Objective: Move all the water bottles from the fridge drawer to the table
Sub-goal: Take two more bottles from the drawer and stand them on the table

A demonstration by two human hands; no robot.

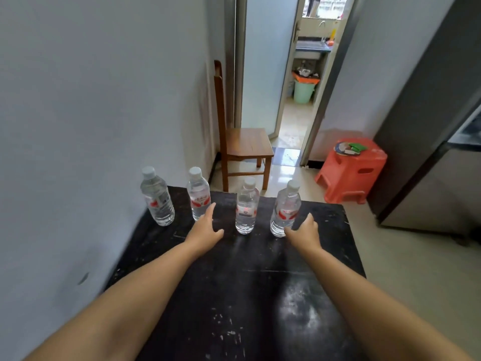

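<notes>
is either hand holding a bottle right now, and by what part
Nothing is held. The left hand is open beside the second bottle; the right hand is open at the base of the rightmost bottle, not closed around it.

Four bottles (246,207) in a row on the table (260,295); chair (242,147) behind; stool (351,168) right.

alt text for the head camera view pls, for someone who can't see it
Four water bottles stand upright in a row on a black table. The left hand and right hand reach open beside them, holding nothing; a wooden chair stands behind.
</notes>
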